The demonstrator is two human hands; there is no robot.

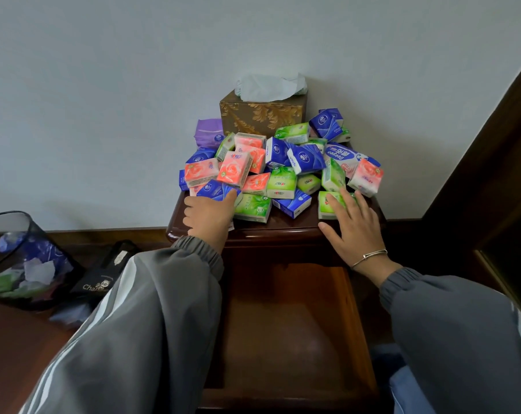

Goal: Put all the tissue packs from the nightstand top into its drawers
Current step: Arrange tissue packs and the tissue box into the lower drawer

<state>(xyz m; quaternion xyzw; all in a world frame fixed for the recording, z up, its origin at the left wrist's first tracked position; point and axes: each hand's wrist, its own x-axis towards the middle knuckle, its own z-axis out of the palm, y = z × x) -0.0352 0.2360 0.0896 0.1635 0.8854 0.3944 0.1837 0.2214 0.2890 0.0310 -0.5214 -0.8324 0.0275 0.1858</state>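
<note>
Several small tissue packs (280, 165) in blue, pink and green lie heaped on the dark wooden nightstand top (283, 224). Below it a drawer (286, 324) stands pulled out, its wooden bottom bare. My left hand (208, 218) is at the heap's front left, its fingers curled around a blue pack (216, 189). At the front right, my right hand (353, 225) lies with spread fingers on a green pack (328, 206); it covers the pack without closing on it.
A gold patterned tissue box (260, 113) stands at the back against the wall. A dark mesh waste bin (20, 261) with crumpled paper and a black bag (104, 273) sit on the floor at left. Dark wood furniture (498, 174) rises at right.
</note>
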